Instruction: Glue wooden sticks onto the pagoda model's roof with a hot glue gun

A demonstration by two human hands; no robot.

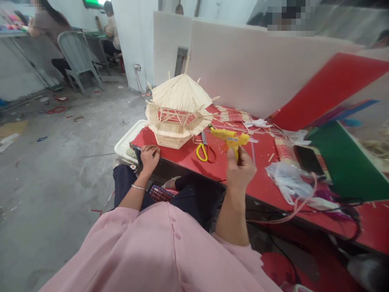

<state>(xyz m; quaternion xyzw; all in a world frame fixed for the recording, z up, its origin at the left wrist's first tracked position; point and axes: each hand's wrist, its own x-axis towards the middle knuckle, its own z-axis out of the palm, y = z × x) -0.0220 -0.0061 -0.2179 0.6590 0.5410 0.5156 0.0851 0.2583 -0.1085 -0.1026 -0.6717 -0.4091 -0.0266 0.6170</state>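
Note:
My right hand (pixel 241 168) is wrapped round the handle of a yellow hot glue gun (pixel 232 138), holding it above the red table with its nozzle pointing left. My left hand (pixel 150 159) rests at the table's front left corner, its fingers curled together; what they hold, if anything, is too small to make out. Just beyond that hand stands a pavilion model (pixel 179 113) built of thin wooden sticks, with a pointed roof and a flared lower tier. Between the model and the glue gun lie scissors (pixel 204 151) with one yellow and one red handle.
Bundled sticks (pixel 232 114) lie behind the glue gun. A plastic bag (pixel 288 182), a phone (pixel 309 160) and a green board (pixel 349 162) are on the right. A white bin (pixel 121 142) stands by the left corner. Pale panels (pixel 243 69) back the table; people sit farther off.

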